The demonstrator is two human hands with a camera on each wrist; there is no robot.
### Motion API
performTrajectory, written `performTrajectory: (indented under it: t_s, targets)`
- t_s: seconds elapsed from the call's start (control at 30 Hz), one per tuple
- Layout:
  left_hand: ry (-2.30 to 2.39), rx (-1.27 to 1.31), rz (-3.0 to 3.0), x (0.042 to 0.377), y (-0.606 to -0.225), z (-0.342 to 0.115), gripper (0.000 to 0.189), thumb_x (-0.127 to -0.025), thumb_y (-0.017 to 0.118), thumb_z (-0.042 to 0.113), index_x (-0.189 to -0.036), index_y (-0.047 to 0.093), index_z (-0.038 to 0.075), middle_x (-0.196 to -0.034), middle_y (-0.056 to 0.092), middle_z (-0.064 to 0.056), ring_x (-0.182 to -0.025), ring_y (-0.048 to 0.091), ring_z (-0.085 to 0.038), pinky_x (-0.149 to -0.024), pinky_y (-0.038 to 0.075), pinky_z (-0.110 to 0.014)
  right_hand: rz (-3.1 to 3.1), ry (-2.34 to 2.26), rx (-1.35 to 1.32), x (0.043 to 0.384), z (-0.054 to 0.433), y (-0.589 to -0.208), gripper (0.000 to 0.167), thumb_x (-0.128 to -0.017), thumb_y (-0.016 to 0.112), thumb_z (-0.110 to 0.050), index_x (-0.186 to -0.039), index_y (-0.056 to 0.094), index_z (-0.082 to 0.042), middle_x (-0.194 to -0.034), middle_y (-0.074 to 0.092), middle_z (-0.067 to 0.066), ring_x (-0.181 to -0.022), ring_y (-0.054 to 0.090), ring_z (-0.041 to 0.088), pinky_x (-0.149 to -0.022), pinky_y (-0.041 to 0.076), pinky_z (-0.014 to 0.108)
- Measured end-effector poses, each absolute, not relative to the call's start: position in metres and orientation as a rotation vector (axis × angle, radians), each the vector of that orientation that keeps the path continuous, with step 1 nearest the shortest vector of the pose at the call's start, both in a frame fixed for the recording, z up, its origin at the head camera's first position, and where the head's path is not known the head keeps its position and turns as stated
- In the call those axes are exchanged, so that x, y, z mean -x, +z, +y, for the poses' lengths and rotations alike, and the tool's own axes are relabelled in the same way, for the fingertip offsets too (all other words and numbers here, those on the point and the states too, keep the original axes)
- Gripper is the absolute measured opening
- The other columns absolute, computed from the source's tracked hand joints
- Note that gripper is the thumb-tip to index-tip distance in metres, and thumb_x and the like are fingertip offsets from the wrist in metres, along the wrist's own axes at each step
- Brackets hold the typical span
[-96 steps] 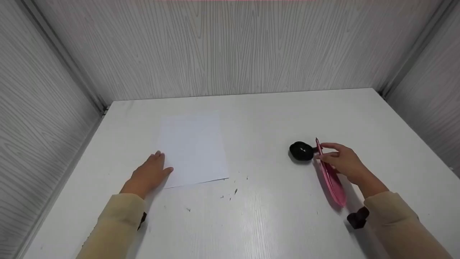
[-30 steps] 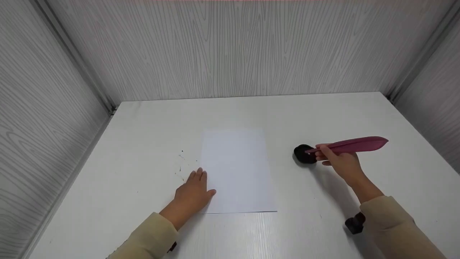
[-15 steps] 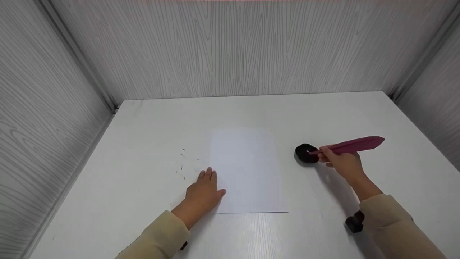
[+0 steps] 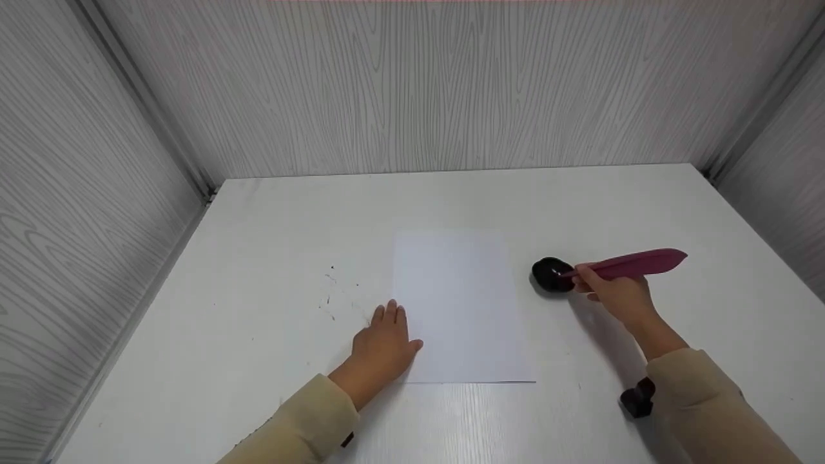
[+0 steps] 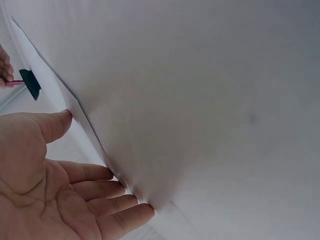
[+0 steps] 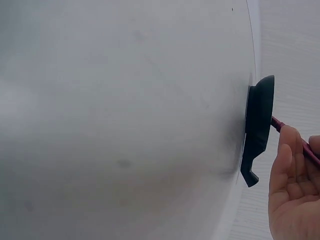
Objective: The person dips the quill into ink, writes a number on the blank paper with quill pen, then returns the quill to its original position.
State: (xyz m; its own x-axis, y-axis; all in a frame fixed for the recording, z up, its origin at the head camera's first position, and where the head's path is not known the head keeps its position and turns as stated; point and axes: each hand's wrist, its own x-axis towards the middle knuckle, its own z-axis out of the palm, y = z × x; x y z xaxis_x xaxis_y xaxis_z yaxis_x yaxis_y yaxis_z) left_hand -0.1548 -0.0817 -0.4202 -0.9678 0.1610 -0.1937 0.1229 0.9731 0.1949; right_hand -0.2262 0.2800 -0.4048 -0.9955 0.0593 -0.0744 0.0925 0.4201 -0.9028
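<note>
My left hand (image 4: 383,348) lies flat with straight fingers on the lower left edge of a blank white sheet of paper (image 4: 461,303); the left wrist view shows its fingertips (image 5: 120,187) along that edge. To the right of the sheet stands a small black dish (image 4: 546,274) with a short handle or spout, seen side-on in the right wrist view. My right hand (image 4: 622,301) pinches a dark pink feather quill pen (image 4: 644,263) near its tip. The tip dips inside the dish's rim, while the feather points right, over the hand. The dish's inside is hidden in the right wrist view.
The white table (image 4: 290,225) carries several dark specks and scratches (image 4: 329,299) left of the paper. Grey wood-grain panels (image 4: 438,90) close it in at the back and on both sides. A black device (image 4: 637,399) sits at the right cuff.
The left hand has slid the paper right, nearer the dish. The quill, which lay pointing away from me beside the dish, has swung round, its tip now in the dish and its feather to the right.
</note>
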Motion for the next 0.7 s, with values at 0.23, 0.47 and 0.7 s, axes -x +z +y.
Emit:
performTrajectory:
  t_s: [0.23, 0.47, 0.7]
  targets:
    - [0.265, -0.211, 2.918, 0.155, -0.421, -0.08, 0.069, -0.095, 0.056, 0.039, -0.143, 0.035, -0.007, -0.15, 0.032, -0.02, -0.138, 0.028, -0.033, -0.098, 0.04, -0.05, 2.614, -1.657, -0.147, 0.226, 0.28, -0.405, 0.052, -0.092, 0.062, -0.038, -0.119, 0.058, 0.007, -0.09, 0.072, 0.004, -0.079, 0.068, 0.005, -0.072, 0.053, 0.024]
    - [0.26, -0.202, 2.922, 0.155, -0.422, -0.08, 0.069, -0.095, 0.056, 0.039, -0.143, 0.035, -0.007, -0.15, 0.032, -0.02, -0.138, 0.028, -0.033, -0.097, 0.041, -0.049, 2.592, -1.697, -0.136, 0.226, 0.279, -0.404, 0.053, -0.092, 0.063, -0.038, -0.118, 0.059, 0.008, -0.089, 0.072, 0.003, -0.079, 0.068, 0.005, -0.073, 0.053, 0.024]
    - [0.254, -0.206, 2.926, 0.154, -0.421, -0.08, 0.069, -0.095, 0.057, 0.039, -0.143, 0.035, -0.007, -0.149, 0.032, -0.02, -0.137, 0.029, -0.033, -0.097, 0.04, -0.05, 2.521, -1.885, -0.207, 0.232, 0.27, -0.397, 0.049, -0.092, 0.064, -0.035, -0.116, 0.06, 0.008, -0.08, 0.072, -0.005, -0.076, 0.068, 0.004, -0.073, 0.053, 0.023]
